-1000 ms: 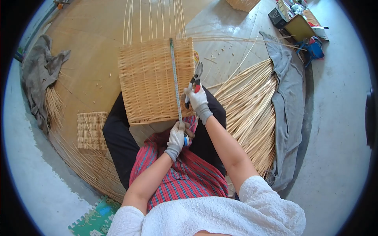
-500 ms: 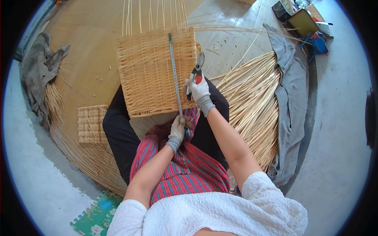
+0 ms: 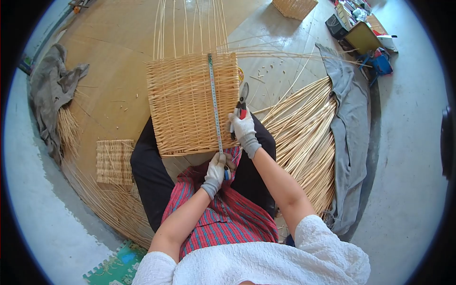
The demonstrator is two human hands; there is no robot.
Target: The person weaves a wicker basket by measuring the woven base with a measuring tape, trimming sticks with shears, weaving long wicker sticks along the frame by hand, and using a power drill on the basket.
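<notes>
A woven wicker panel (image 3: 185, 104) rests across my knees, long stakes sticking out of its far edge. A tape measure (image 3: 214, 95) stretches over it from the far edge to just past the near edge. My left hand (image 3: 216, 170), in a white glove, is closed on the tape at the near edge, with the blue tape case by its fingers. My right hand (image 3: 243, 127), also gloved, holds red-handled pruning shears (image 3: 243, 102) against the panel's right edge, blades pointing away from me.
Loose wicker rods (image 3: 304, 147) lie at the right beside a grey cloth (image 3: 349, 142). A smaller woven piece (image 3: 115, 161) lies at the left, near thin rods and another grey cloth (image 3: 52, 90). A wicker box (image 3: 294, 7) and a blue stool (image 3: 380, 63) stand farther off.
The whole view has shifted slightly, so the panel and both hands appear lower than half a second ago. Both hands keep their hold, and the tape still lies across the panel.
</notes>
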